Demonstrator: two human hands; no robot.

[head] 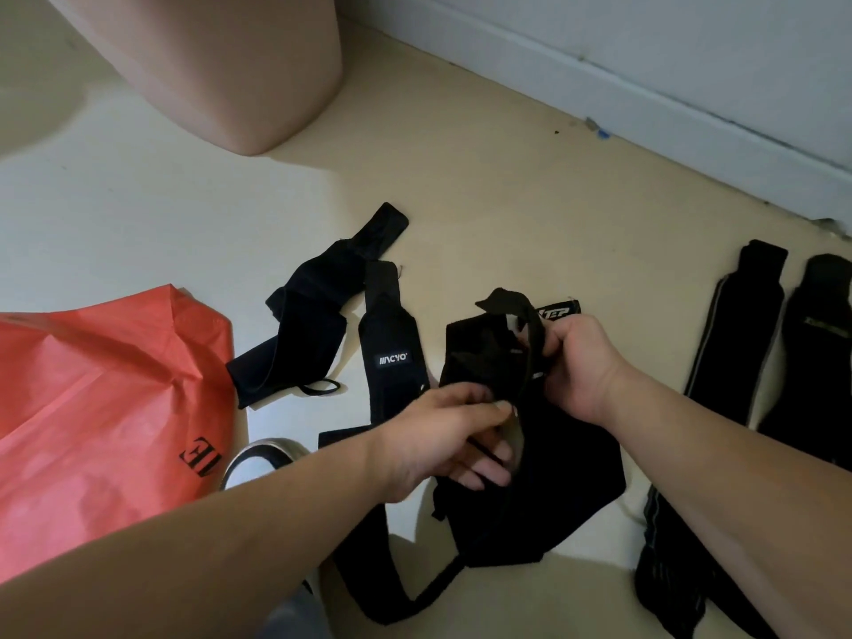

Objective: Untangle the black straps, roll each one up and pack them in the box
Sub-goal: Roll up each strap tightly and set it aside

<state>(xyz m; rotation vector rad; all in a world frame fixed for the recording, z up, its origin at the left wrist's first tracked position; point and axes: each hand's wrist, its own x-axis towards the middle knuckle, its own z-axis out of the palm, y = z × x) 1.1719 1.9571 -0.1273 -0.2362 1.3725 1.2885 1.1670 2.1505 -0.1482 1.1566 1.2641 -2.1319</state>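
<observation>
head view, tangled black straps pinched by left hand, upper loop gripped by right hand, red bag at left edge, floor open beyond

The tangled bundle of straps was in the middle, held between the left hand and the right hand. To its left on the floor lay a labelled strap, then a folded strap, then a plastic bag. Two flat straps lay side by side at the right. A bin stood behind, at the left.
</observation>
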